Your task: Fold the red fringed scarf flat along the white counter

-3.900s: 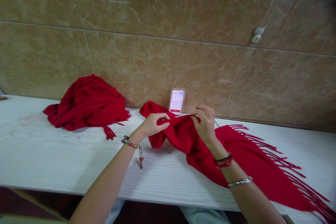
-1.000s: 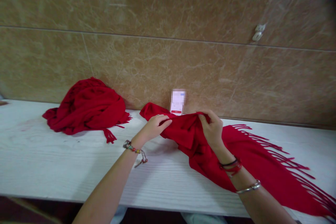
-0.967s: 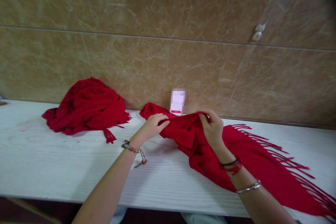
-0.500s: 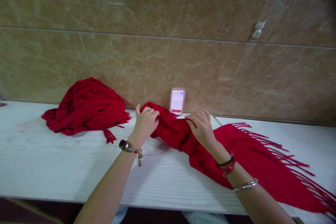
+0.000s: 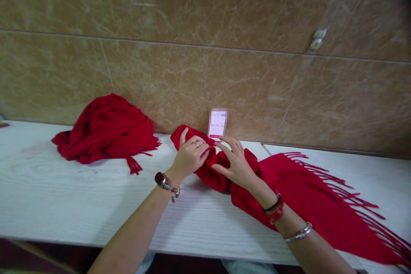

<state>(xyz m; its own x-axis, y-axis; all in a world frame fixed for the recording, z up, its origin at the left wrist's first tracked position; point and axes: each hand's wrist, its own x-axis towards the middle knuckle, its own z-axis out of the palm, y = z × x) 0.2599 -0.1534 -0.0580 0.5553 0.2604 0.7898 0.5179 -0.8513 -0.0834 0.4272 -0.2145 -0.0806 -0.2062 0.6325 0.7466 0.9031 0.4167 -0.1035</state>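
A long red scarf [image 5: 302,192] with fringed ends lies across the white table [image 5: 64,197], bunched at its left end near the wall. My left hand [image 5: 190,156] is closed on that bunched fabric, thumb raised. Just to the right, my right hand [image 5: 236,162] rests on the same bunch with fingers stretched out flat, pressing the cloth down. Both wrists wear bracelets.
A second red scarf [image 5: 107,130] sits in a crumpled heap at the back left of the table. A phone [image 5: 217,124] leans upright against the brown marble wall [image 5: 205,51] right behind my hands. The table's front edge runs along the bottom.
Both hands lowered the lifted scarf fold to the table and shifted left. My right hand went from pinching the cloth to lying flat on it.
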